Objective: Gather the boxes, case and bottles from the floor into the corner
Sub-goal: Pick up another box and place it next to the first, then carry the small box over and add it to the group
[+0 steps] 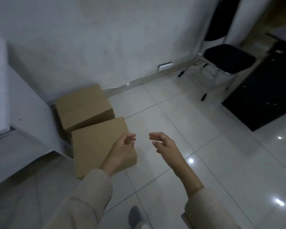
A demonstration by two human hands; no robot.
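Two brown cardboard boxes stand on the tiled floor in the corner by the wall. The far box [84, 106] is against the wall, and the near box [96, 144] lies just in front of it. My left hand [122, 149] hovers above the near box's right edge with loosely curled fingers and holds nothing. My right hand [163, 143] hangs over bare floor to the right of the boxes, fingers relaxed and empty. No case or bottle shows in this view.
A white cabinet or counter [23, 113] fills the left side next to the boxes. A black folding chair [228, 58] stands at the back right beside a dark mat [262, 96]. A power strip [165, 66] and its cable run along the wall's base.
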